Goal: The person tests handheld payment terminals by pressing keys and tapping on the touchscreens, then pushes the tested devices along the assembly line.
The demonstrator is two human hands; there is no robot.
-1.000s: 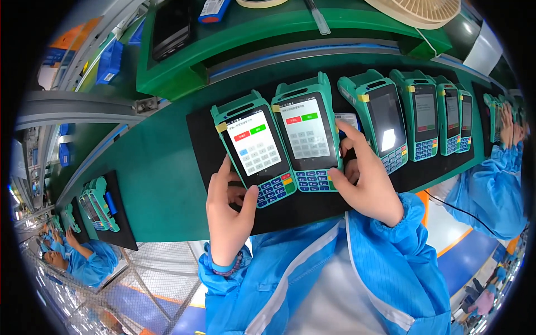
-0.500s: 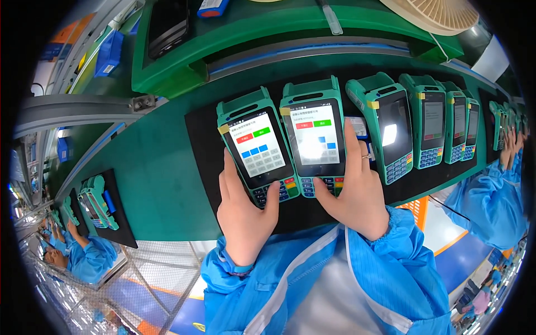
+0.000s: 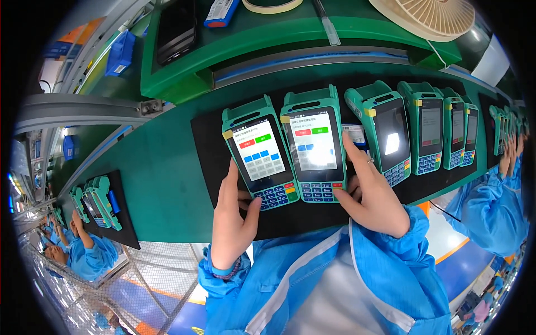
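Two green handheld payment terminals with lit touchscreens lie side by side on a black mat [image 3: 209, 151]. My left hand [image 3: 230, 215] grips the left payment terminal [image 3: 258, 149] along its left edge, thumb at the lower left of the keypad. Round the right edge of the right payment terminal [image 3: 315, 131] curls my right hand [image 3: 377, 195], its thumb on the keypad's right side. Both screens show a red and a green button above a grid of grey and blue keys. A yellow tab sticks to each terminal's upper left corner.
Several more terminals [image 3: 430, 125] stand in a row to the right, with a blue and white battery pack [image 3: 353, 134] beside them. A green shelf [image 3: 251, 33] crosses the back, carrying a black phone [image 3: 177, 30] and a cream reel [image 3: 427, 17]. Co-workers in blue sit at both sides.
My left thumb has shifted left across its keypad, and my right thumb has drawn back to the right. The blue keys on both screens differ. The terminals appear slightly lower in view.
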